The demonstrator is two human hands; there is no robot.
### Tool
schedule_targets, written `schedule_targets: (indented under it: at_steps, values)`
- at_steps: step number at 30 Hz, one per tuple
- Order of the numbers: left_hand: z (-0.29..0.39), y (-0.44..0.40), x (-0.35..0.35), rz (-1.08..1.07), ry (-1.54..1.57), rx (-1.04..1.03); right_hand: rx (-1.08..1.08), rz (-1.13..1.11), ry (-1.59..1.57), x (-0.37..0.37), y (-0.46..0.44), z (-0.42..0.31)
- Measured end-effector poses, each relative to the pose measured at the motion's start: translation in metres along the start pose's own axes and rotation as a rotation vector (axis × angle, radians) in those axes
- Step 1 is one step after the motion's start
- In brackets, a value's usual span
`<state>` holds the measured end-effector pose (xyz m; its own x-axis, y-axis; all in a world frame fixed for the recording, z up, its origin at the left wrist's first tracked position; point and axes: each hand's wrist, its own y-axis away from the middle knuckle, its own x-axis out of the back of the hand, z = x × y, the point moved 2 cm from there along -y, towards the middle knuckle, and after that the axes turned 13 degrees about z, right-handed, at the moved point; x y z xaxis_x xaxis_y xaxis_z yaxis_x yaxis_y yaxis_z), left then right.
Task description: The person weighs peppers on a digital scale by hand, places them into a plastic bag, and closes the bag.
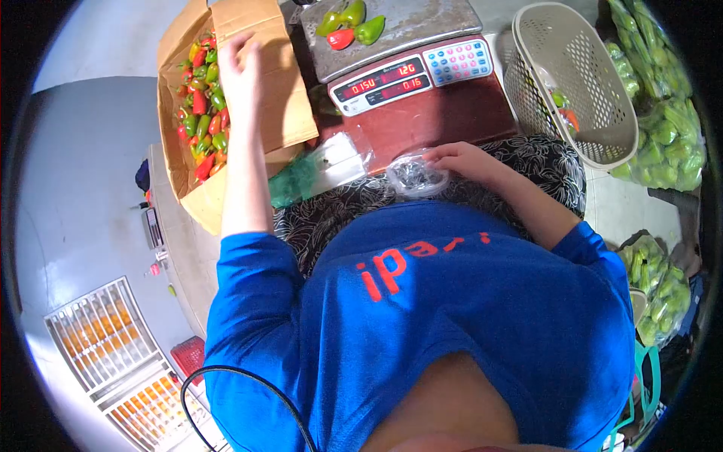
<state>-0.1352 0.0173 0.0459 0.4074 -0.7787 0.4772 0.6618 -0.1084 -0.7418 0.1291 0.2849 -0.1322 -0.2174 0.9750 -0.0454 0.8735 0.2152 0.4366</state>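
Observation:
My left hand (241,68) is over the inner flap of an open cardboard box (282,83), beside the red and green peppers (199,105) heaped in it. Its fingers look bent, but what lies between them cannot be made out. My right hand (461,160) rests by my lap, its fingertips at the edge of a crumpled clear plastic bag (416,175). Several peppers, green ones (369,30) and a red one (340,39), lie on the metal plate of a scale (414,38) with lit red digits.
A perforated beige basket (527,45) stands right of the scale, with a few peppers inside. Bags of green vegetables (666,143) lie beyond it. Clear and green plastic bags (297,181) lie between the box and my lap. A dark cable crosses at the lower left.

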Motion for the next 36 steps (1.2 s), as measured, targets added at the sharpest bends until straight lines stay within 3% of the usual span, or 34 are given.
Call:
schedule_targets:
  at_steps: [4, 8, 12, 14, 15, 18, 20, 22, 25, 27, 31, 34, 36]
  values:
    - [-0.006, 0.026, 0.07, 0.212, 0.143, 0.352, 0.009, 0.005, -0.015, -0.004, 0.004, -0.004]
    - [-0.027, 0.052, 0.102, 0.332, 0.239, 0.442, 0.02, -0.015, 0.023, -0.008, 0.005, -0.008]
    - [-0.008, 0.059, 0.099, 0.351, 0.266, 0.395, 0.094, 0.005, -0.008, -0.011, -0.001, 0.004]
    - [0.002, 0.054, 0.091, 0.294, 0.272, 0.407, 0.151, 0.043, 0.096, -0.008, 0.001, 0.001]
    - [0.009, 0.048, 0.085, 0.247, 0.206, 0.297, 0.181, 0.061, 0.147, -0.007, 0.003, -0.002]
    - [0.025, 0.031, 0.057, 0.112, 0.198, 0.189, 0.219, 0.118, -0.018, -0.007, 0.006, -0.007]
    - [0.04, 0.026, 0.026, -0.061, 0.178, 0.232, 0.333, 0.277, 0.033, 0.0, 0.004, -0.008]
    - [0.034, 0.021, -0.017, -0.219, 0.115, -0.024, 0.433, 0.412, 0.092, 0.005, 0.005, -0.014]
    - [0.01, 0.018, -0.083, -0.384, -0.017, -0.036, 0.557, 0.563, 0.189, 0.012, 0.012, -0.031]
    - [0.013, 0.02, -0.113, -0.427, -0.055, -0.032, 0.523, 0.524, 0.177, 0.013, 0.012, -0.027]
    - [0.044, 0.016, -0.154, -0.637, -0.334, -0.465, 0.523, 0.479, 0.114, 0.012, 0.002, -0.012]
    - [0.041, 0.011, -0.172, -0.873, -0.581, -0.4, 0.523, 0.503, 0.153, 0.016, 0.005, -0.015]
    - [0.024, 0.008, -0.185, -0.931, -0.568, -0.423, 0.496, 0.499, 0.107, 0.019, 0.006, -0.016]
